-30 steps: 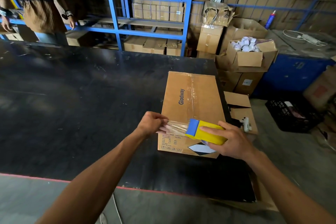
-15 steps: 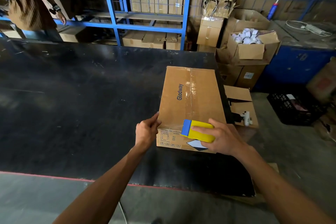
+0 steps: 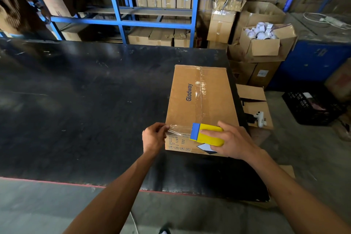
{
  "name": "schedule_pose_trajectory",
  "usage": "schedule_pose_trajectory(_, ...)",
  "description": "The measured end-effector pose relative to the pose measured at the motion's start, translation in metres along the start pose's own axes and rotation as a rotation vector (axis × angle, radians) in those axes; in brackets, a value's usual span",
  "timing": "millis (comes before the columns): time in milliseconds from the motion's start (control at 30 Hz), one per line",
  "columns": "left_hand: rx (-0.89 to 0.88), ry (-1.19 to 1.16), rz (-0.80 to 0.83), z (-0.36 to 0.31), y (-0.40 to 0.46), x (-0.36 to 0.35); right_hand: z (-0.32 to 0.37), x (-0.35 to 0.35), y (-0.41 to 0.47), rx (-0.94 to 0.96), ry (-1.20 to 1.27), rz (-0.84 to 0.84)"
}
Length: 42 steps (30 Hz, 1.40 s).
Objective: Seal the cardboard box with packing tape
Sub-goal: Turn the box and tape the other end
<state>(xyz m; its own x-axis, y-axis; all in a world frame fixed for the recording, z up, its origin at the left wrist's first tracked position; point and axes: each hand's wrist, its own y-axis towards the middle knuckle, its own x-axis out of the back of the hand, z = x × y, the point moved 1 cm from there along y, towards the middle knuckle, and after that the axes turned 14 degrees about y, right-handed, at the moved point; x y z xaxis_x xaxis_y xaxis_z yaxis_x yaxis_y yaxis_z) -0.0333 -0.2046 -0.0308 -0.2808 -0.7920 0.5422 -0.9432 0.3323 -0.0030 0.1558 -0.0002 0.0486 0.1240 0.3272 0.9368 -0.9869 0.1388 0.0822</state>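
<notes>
A brown cardboard box printed "Glodway" lies flat on the black table, near its right edge. Clear tape runs lengthwise down its top seam. My right hand grips a yellow and blue tape dispenser at the box's near top edge. A strip of clear tape stretches from the dispenser leftward along that edge. My left hand pinches the strip's free end at the box's near left corner.
Blue metal shelving with cartons stands behind the table. To the right are stacked cartons, an open box of white rolls, a black crate and a white handheld device on a lower carton. A person stands far left.
One second ago the tape was stretched above the box; then both hands dropped to the box's near edge. Now a strip spans the near edge again, pinched by my left hand.
</notes>
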Motion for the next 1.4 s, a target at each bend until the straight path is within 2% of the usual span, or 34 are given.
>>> schedule_pose_trajectory(367, 0.030, -0.078, 0.008, 0.007, 0.001, -0.006, 0.000, -0.003, 0.006, 0.026, -0.009, 0.041)
schedule_pose_trajectory(500, -0.074, 0.109, 0.010, 0.013, 0.002, 0.000, 0.000, -0.004, 0.008, 0.008, -0.024, 0.083)
schedule_pose_trajectory(600, -0.248, 0.524, 0.015, 0.008, 0.005, 0.007, -0.001, -0.004, 0.010, -0.012, -0.021, 0.097)
schedule_pose_trajectory(667, -0.378, 0.657, -0.012, 0.008, 0.008, 0.010, -0.001, -0.004, 0.012, -0.021, -0.026, 0.108)
schedule_pose_trajectory(700, -0.387, 0.654, -0.032, 0.010, 0.010, 0.011, -0.001, -0.004, 0.013, -0.020, -0.029, 0.113)
schedule_pose_trajectory(800, -0.189, 0.558, -0.072, 0.017, 0.024, 0.019, -0.001, -0.003, 0.014, -0.010, -0.031, 0.113)
schedule_pose_trajectory(833, -0.172, 0.573, -0.087, 0.019, 0.028, 0.020, -0.001, -0.003, 0.014, -0.008, -0.030, 0.117)
schedule_pose_trajectory(900, -0.362, 0.623, -0.164, 0.019, 0.031, 0.023, -0.001, -0.003, 0.014, -0.006, -0.028, 0.123)
schedule_pose_trajectory(967, -0.754, 0.668, -0.181, 0.015, 0.032, 0.018, -0.001, -0.003, 0.016, -0.012, -0.027, 0.122)
schedule_pose_trajectory(1033, -1.080, 0.758, -0.063, 0.008, 0.039, 0.008, 0.000, -0.004, 0.017, -0.012, -0.029, 0.124)
schedule_pose_trajectory(1100, -1.247, 0.920, 0.108, 0.003, 0.045, 0.001, 0.000, -0.004, 0.017, -0.007, -0.024, 0.114)
schedule_pose_trajectory(1167, -1.312, 1.055, 0.245, 0.010, 0.050, -0.004, -0.001, -0.003, 0.017, -0.012, -0.020, 0.112)
schedule_pose_trajectory(1233, -1.297, 1.075, 0.324, 0.021, 0.054, -0.007, -0.001, -0.002, 0.018, -0.013, -0.029, 0.112)
schedule_pose_trajectory(1400, -1.193, 0.985, 0.356, 0.032, 0.056, -0.010, 0.001, -0.002, 0.019, 0.019, -0.060, 0.100)
